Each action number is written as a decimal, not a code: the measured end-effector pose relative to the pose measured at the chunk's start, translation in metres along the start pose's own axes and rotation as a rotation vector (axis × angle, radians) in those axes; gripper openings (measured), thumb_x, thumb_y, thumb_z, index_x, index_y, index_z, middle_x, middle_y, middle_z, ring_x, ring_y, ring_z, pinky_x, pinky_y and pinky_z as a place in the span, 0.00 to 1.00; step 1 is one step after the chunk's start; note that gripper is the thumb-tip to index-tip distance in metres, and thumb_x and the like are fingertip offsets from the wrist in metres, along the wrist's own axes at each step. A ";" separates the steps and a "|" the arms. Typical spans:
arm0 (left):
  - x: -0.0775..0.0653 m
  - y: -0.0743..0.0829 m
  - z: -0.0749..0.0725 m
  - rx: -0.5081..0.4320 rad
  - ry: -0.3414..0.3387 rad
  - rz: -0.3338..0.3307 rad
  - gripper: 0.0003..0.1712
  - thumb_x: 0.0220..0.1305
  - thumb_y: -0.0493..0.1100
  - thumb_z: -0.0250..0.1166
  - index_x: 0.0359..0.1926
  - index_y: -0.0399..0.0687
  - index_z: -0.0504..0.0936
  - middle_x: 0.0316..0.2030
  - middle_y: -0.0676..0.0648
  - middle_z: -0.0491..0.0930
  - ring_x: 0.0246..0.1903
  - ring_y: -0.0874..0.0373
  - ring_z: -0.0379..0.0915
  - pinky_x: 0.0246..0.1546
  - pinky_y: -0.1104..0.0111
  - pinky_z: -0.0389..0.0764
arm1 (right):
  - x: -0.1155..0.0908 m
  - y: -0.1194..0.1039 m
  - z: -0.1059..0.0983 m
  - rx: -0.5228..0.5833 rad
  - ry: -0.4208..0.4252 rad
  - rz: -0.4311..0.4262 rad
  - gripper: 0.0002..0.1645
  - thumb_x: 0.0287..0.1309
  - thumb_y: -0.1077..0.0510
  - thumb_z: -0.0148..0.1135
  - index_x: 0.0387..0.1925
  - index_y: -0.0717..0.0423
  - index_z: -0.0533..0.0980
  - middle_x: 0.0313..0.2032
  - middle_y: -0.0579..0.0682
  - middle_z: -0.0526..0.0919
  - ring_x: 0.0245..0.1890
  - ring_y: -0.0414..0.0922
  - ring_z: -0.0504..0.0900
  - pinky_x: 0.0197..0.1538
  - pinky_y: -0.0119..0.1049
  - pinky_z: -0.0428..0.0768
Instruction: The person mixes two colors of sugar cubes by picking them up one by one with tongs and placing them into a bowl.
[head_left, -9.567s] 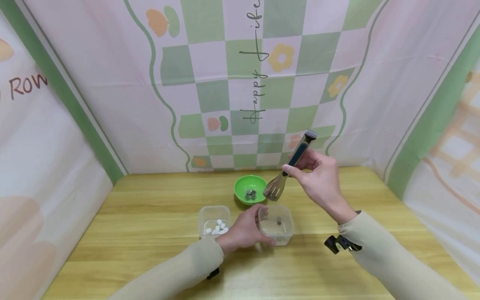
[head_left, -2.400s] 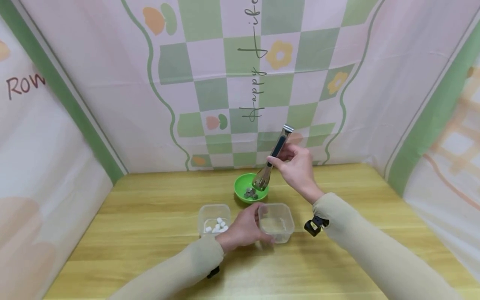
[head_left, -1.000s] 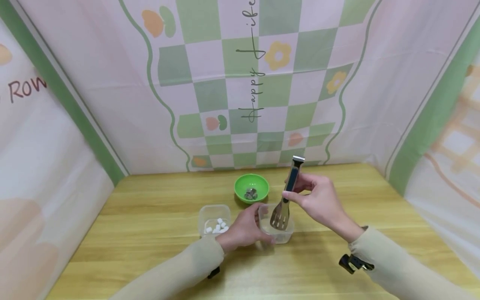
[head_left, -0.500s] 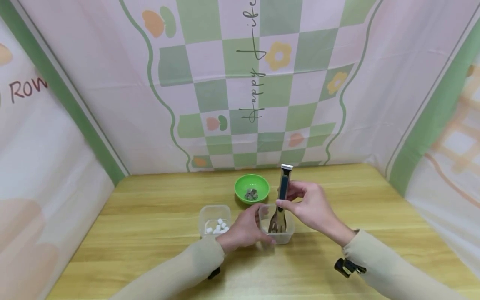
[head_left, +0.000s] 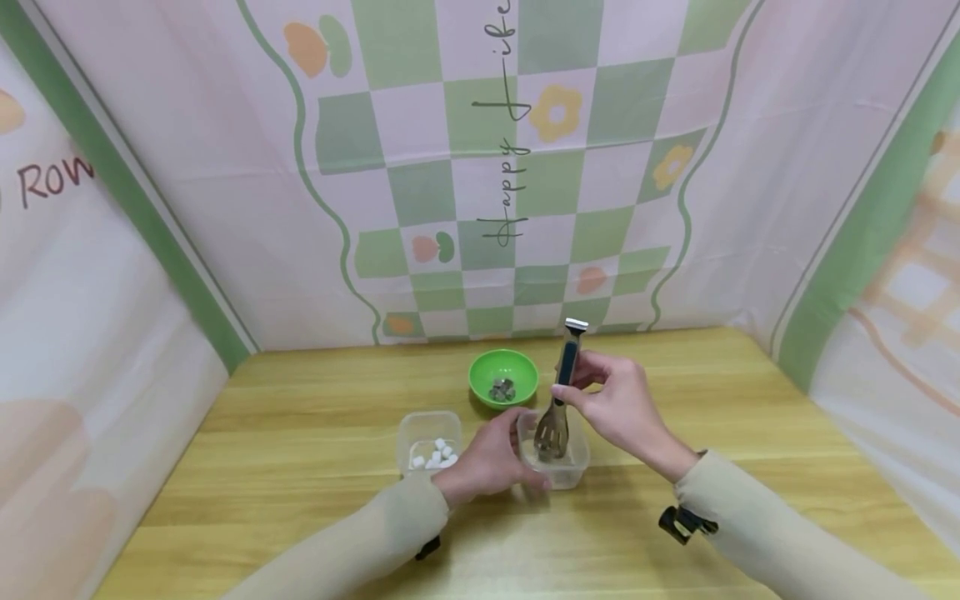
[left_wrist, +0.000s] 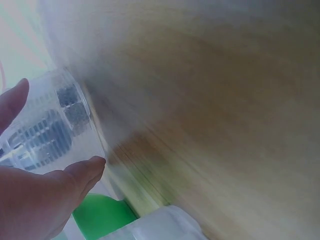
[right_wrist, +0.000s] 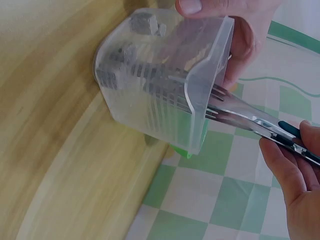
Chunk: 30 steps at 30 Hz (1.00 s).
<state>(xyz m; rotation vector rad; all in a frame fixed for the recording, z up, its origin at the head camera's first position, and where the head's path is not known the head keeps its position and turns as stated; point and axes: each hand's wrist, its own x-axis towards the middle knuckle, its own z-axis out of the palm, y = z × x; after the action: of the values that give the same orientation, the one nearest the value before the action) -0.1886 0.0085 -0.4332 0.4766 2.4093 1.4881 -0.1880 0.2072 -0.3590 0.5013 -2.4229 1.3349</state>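
My right hand [head_left: 615,408] grips metal tongs [head_left: 567,362] with a dark handle inset and slotted heads. The heads point down into a clear plastic container [head_left: 573,475]. My left hand [head_left: 491,454] holds that container by its left side, thumb in front and fingers behind. Through its wall in the right wrist view, small grey cubes [right_wrist: 110,75] show at the bottom, near the tong tips. Just behind stands a green bowl [head_left: 483,367] with several grey cubes [head_left: 502,389] in it.
A second clear container [head_left: 408,425], partly hidden by my left forearm, holds several white cubes [head_left: 440,452]. All stand on a wooden table [head_left: 315,417]; a patterned cloth [head_left: 420,192] hangs along its back edge.
The tongs went from over the green bowl to the clear container and down into it; since half a second ago they have risen slightly. My left hand stays on the container.
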 end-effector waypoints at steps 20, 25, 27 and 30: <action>-0.001 -0.001 0.000 -0.017 -0.003 0.019 0.55 0.38 0.34 0.88 0.70 0.42 0.72 0.61 0.44 0.80 0.60 0.48 0.77 0.66 0.55 0.77 | -0.002 0.009 0.009 0.002 -0.008 0.014 0.10 0.53 0.68 0.80 0.35 0.58 0.84 0.28 0.44 0.88 0.29 0.42 0.87 0.39 0.33 0.86; 0.000 -0.001 0.000 -0.014 0.000 0.016 0.55 0.38 0.35 0.89 0.71 0.43 0.72 0.63 0.44 0.79 0.61 0.48 0.76 0.67 0.54 0.76 | -0.002 0.008 0.010 -0.001 0.002 0.004 0.10 0.53 0.68 0.80 0.35 0.58 0.85 0.28 0.44 0.88 0.29 0.43 0.87 0.41 0.34 0.87; 0.000 -0.001 -0.001 -0.010 0.002 0.015 0.55 0.38 0.35 0.89 0.71 0.43 0.72 0.63 0.44 0.79 0.62 0.48 0.76 0.67 0.54 0.76 | -0.002 0.008 0.011 -0.004 0.004 -0.002 0.10 0.53 0.69 0.79 0.35 0.57 0.85 0.29 0.44 0.88 0.29 0.43 0.87 0.41 0.34 0.88; -0.001 0.000 -0.001 -0.009 0.003 0.010 0.55 0.38 0.35 0.89 0.71 0.43 0.72 0.63 0.44 0.79 0.62 0.47 0.76 0.67 0.54 0.76 | -0.003 0.008 0.012 0.002 0.007 -0.010 0.10 0.53 0.69 0.79 0.35 0.57 0.85 0.28 0.44 0.88 0.29 0.43 0.87 0.40 0.34 0.88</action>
<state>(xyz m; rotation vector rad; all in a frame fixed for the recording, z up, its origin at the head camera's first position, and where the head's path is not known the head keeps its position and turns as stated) -0.1880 0.0077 -0.4325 0.4853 2.4052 1.5038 -0.1905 0.2013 -0.3728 0.5075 -2.4111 1.3332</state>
